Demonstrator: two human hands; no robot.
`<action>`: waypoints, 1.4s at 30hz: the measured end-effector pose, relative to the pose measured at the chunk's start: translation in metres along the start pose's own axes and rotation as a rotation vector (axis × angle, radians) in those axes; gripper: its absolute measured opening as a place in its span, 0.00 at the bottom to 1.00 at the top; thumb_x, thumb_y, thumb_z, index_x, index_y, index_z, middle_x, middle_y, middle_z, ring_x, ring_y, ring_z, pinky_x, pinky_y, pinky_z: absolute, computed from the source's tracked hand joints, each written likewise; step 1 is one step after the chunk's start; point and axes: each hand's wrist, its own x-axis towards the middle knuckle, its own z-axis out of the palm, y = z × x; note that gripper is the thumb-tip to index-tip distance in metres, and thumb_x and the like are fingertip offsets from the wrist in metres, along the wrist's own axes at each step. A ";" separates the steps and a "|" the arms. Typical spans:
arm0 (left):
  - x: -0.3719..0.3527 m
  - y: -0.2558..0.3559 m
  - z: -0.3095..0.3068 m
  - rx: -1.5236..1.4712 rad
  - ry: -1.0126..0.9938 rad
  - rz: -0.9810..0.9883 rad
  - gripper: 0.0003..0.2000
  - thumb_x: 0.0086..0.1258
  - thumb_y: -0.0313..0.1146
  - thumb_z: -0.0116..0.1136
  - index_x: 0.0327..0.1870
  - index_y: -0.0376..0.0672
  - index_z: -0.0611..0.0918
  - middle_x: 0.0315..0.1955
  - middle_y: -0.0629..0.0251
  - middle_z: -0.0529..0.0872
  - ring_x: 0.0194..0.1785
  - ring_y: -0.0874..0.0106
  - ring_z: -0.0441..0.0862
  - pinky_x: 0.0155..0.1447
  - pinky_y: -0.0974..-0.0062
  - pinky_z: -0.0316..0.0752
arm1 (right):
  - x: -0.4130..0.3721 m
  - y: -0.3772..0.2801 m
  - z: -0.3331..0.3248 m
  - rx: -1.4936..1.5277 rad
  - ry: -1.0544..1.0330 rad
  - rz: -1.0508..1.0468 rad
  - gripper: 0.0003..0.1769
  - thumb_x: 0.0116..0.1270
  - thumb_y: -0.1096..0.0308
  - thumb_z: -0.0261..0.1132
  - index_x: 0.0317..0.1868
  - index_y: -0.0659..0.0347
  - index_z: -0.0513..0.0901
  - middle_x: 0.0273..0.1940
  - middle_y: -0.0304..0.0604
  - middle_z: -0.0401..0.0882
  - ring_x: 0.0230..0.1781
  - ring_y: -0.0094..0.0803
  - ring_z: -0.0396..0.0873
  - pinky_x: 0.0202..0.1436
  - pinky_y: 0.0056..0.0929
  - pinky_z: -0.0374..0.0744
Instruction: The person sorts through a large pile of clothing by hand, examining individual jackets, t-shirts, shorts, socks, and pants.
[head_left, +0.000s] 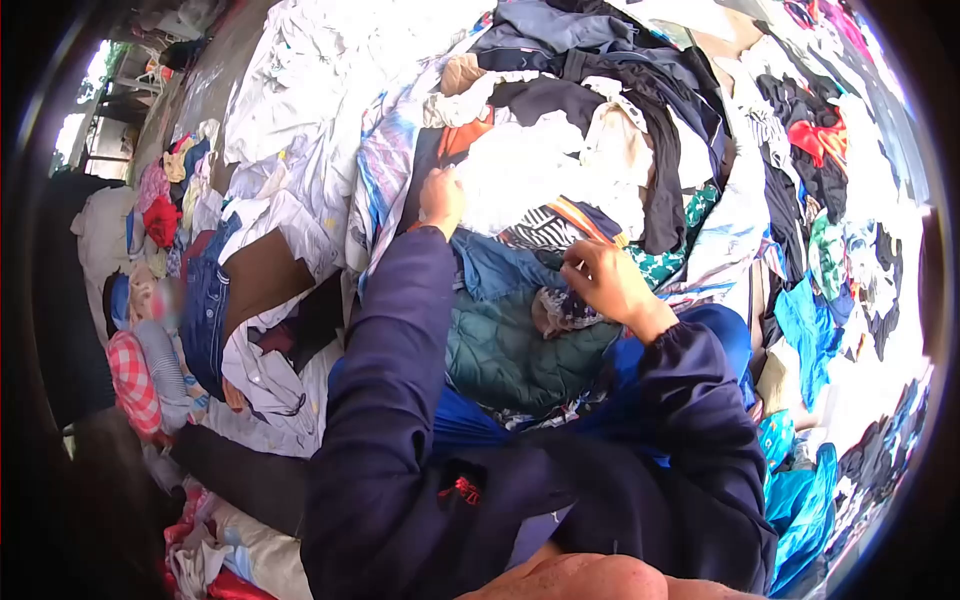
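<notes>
My left hand (pixel 441 203) is closed, its fingertips pinching the left edge of a bright white garment (pixel 515 170) on the heap before me. My right hand (pixel 606 282) hovers over the near side of the heap, fingers curled together; whatever they hold, if anything, is hidden. Just beyond it lies a black-and-white patterned cloth (pixel 545 228) with an orange stripe. Below the hands are a blue denim piece (pixel 495 268), a small lace-edged garment (pixel 562 312) and a dark green quilted garment (pixel 520 350) across my lap.
The heap sits in an opened printed sack (pixel 385 150), with dark clothes (pixel 560 35) at its far side. To the left are white sheets (pixel 290 90), jeans (pixel 207 300) and a brown cloth (pixel 262 278). Mixed clothing, including a red piece (pixel 820 138) and turquoise cloth (pixel 808 325), covers the right.
</notes>
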 end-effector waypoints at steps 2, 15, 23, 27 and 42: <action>0.001 -0.010 -0.020 -0.175 0.180 0.215 0.05 0.61 0.26 0.65 0.37 0.41 0.82 0.41 0.51 0.83 0.48 0.51 0.81 0.52 0.56 0.76 | 0.004 0.000 0.007 -0.020 -0.009 0.056 0.14 0.62 0.60 0.69 0.40 0.62 0.82 0.34 0.50 0.85 0.39 0.49 0.84 0.43 0.43 0.80; -0.186 0.109 -0.351 -0.886 -0.399 0.266 0.06 0.82 0.28 0.48 0.51 0.36 0.75 0.40 0.70 0.80 0.44 0.83 0.75 0.50 0.80 0.72 | -0.015 -0.016 0.049 -0.339 0.119 -0.263 0.49 0.60 0.53 0.72 0.76 0.66 0.61 0.65 0.62 0.74 0.59 0.56 0.80 0.63 0.42 0.78; -0.274 0.121 -0.341 -0.857 -0.756 0.265 0.07 0.78 0.25 0.56 0.52 0.34 0.77 0.48 0.62 0.82 0.51 0.79 0.79 0.55 0.78 0.74 | -0.045 -0.014 0.105 -0.067 -0.307 -0.465 0.24 0.59 0.54 0.68 0.52 0.59 0.87 0.43 0.56 0.87 0.46 0.53 0.86 0.52 0.45 0.83; -0.287 0.086 -0.248 -0.616 -0.775 -0.032 0.30 0.69 0.25 0.63 0.71 0.39 0.66 0.70 0.48 0.73 0.70 0.62 0.73 0.71 0.65 0.68 | -0.055 -0.030 0.087 0.079 -0.601 -0.387 0.20 0.57 0.61 0.69 0.49 0.62 0.87 0.42 0.57 0.87 0.45 0.52 0.86 0.49 0.43 0.82; 0.058 -0.072 -0.272 -0.583 0.479 -0.043 0.26 0.64 0.21 0.63 0.65 0.34 0.75 0.58 0.49 0.82 0.59 0.63 0.80 0.60 0.68 0.76 | -0.010 -0.021 0.004 -0.030 -0.029 -0.061 0.21 0.61 0.64 0.70 0.52 0.66 0.80 0.46 0.58 0.83 0.49 0.55 0.83 0.53 0.47 0.80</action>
